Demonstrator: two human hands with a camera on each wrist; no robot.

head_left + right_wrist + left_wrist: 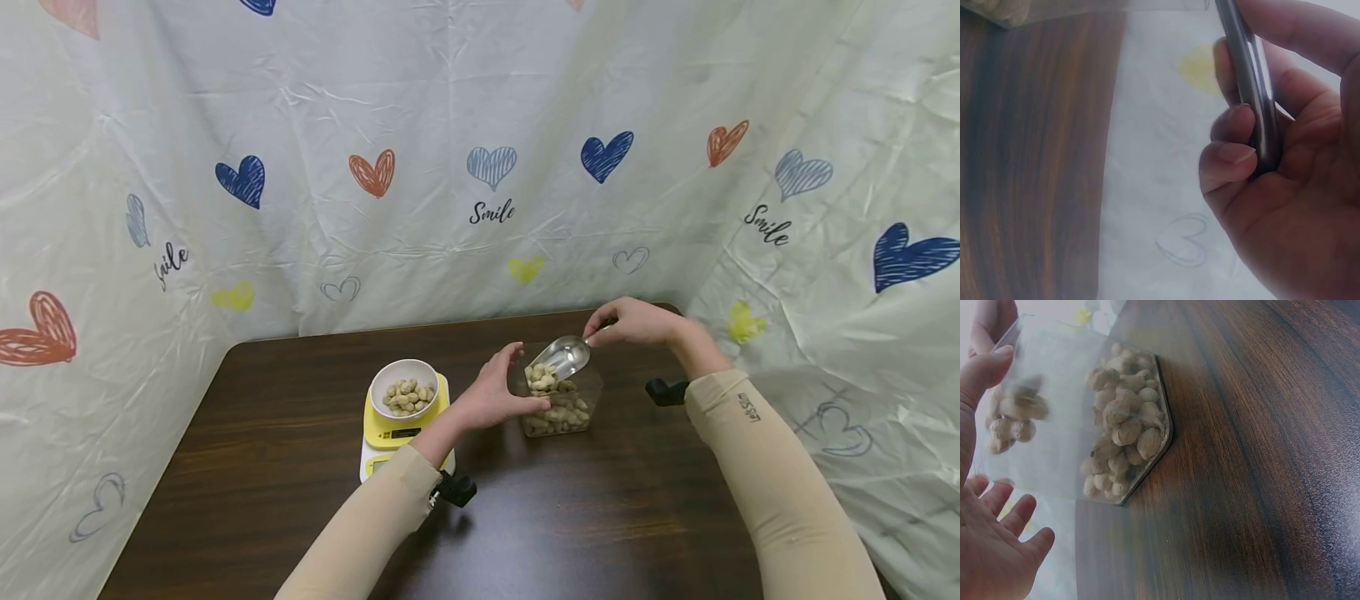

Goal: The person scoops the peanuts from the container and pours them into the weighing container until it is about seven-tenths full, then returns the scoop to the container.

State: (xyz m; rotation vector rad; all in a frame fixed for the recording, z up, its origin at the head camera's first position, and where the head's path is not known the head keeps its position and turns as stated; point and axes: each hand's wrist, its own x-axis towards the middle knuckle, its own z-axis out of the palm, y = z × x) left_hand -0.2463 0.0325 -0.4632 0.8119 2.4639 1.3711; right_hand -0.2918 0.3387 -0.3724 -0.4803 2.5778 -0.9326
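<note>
Shiny metal forms the scoop [568, 357], which in the head view slants at the open top of a clear container [593, 395], peanuts [542, 377] loaded in its mouth. The right hand [637, 323] pinches its handle on the container's right. The left hand [491, 394], thumb and fingers spread wide, holds the container from opposite sides. Left of the container, a white bowl [392, 372] with more peanuts sits on a yellow-topped scale [375, 429].

In the left-wrist view, the thumb rests against the container; the outer fingers stick out past it, loosely bent. Its smooth walls look stiff, light and probably slippery, best steadied near the rim.

In the right-wrist view, fingers curl round the handle near the container's corner. The scoop seems rigid and slick, best gripped there and kept level; the dry shells look light and crackable.
</note>
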